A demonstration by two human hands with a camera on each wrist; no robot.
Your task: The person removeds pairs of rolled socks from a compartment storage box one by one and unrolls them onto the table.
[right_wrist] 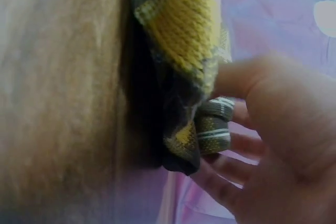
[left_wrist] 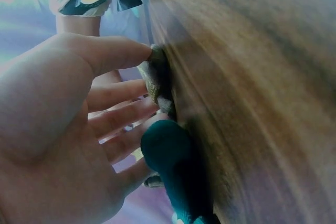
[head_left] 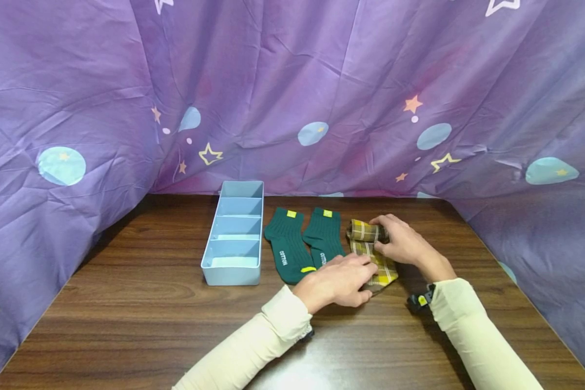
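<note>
Purple cloth [head_left: 322,81] printed with stars and pale blue planets hangs as a backdrop behind and to both sides of a dark wooden table [head_left: 141,303]. Taking the plaid sock [head_left: 376,265] on that table as the landmark: a light blue organiser tray [head_left: 209,254] with four compartments in a row stands well to its left, lengthwise away from the person. Between the tray and the plaid sock lie two dark green ribbed socks [head_left: 302,244], flat and side by side, each with a small yellow tag at the far end, the nearer one just beside the plaid sock.

The plaid sock, yellow and olive, lies flat with its far end rolled into a short tube. The right hand [head_left: 404,244] is curled round that roll, thumb and fingers wrapped on it; the right wrist view shows the fingers [right_wrist: 215,182] under the rolled part. The left hand [head_left: 338,281] rests on the near end of the plaid sock with fingers nearly straight, pressing it to the table; its thumb [left_wrist: 121,51] touches the sock's edge. Both arms wear cream sleeves [head_left: 268,336].
</note>
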